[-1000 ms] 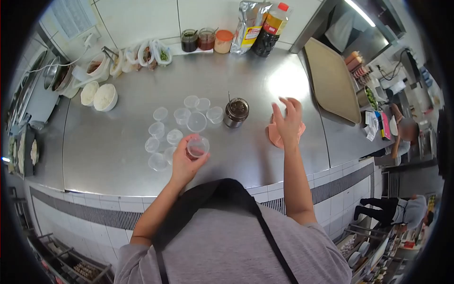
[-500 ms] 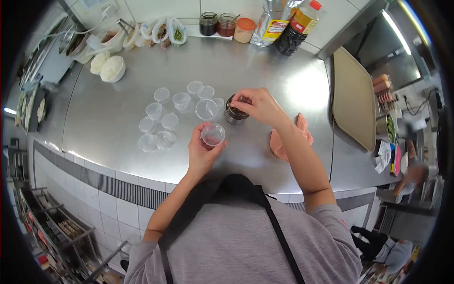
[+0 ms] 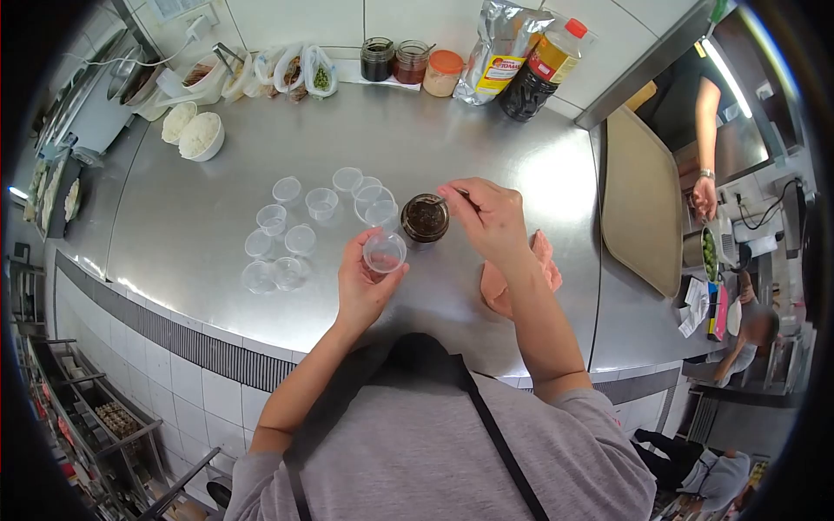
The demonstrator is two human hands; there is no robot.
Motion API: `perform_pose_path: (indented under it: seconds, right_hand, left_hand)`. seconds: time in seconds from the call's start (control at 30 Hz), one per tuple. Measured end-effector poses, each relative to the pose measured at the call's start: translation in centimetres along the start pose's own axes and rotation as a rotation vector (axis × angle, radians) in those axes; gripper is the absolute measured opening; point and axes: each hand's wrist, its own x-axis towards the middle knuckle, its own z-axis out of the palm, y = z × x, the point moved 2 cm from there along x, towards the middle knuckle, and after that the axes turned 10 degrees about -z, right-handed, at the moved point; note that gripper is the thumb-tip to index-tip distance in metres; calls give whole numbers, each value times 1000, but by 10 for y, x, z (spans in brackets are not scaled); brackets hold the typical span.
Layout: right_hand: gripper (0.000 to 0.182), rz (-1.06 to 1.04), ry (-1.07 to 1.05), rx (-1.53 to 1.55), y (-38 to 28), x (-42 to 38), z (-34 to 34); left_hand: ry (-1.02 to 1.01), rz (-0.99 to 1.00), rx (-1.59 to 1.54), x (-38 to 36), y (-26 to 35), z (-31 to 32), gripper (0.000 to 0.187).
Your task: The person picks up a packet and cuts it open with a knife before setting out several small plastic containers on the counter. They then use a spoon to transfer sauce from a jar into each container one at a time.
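My left hand [image 3: 365, 282] is closed around a small clear plastic cup [image 3: 385, 252], mouth tilted up. With the fingers of my right hand [image 3: 488, 213] I pinch the handle of a spoon [image 3: 439, 202], its lower end down at the mouth of a glass jar [image 3: 426, 219] of dark sauce. The jar is uncovered and stands just right of the cup. Left of it, several more clear cups [image 3: 321, 203] are spread over the steel counter. A pink cloth [image 3: 497, 291] lies crumpled beneath my right forearm.
Two white bowls of rice [image 3: 201, 137] stand at the far left. Jars [image 3: 410, 62], a silver pouch [image 3: 504, 52] and a dark sauce bottle [image 3: 539, 74] line the wall. A large tray [image 3: 641, 204] is at the right; another person's arm [image 3: 706, 130] reaches in behind it.
My right hand has risen off the jar's mouth and moved right, exposing the dark sauce and spoon. My left hand still holds the cup. Another person's arm has appeared at right.
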Motion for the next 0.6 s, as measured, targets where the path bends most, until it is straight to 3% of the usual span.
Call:
perform_pose_path:
  seconds: [0.07, 0.17, 0.37, 0.47, 0.6]
  right_hand:
    - [12, -91, 70, -59, -5, -4, -1]
    - [10, -132, 114, -197, -11, -9, -2]
    - [10, -61, 101, -194, -1, -32, 10]
    - [8, 36, 67, -217, -5, -42, 5]
    - [8, -11, 102, -287, -24, -44, -10]
  left_hand:
    - [44, 118, 103, 8, -2, 1, 58]
    - [75, 89, 124, 19, -5, 2, 57]
    - [-80, 179, -20, 27, -13, 8, 58]
    - [-81, 102, 28, 9, -16, 10, 58]
    - [-48, 137, 117, -9, -1, 12, 58]
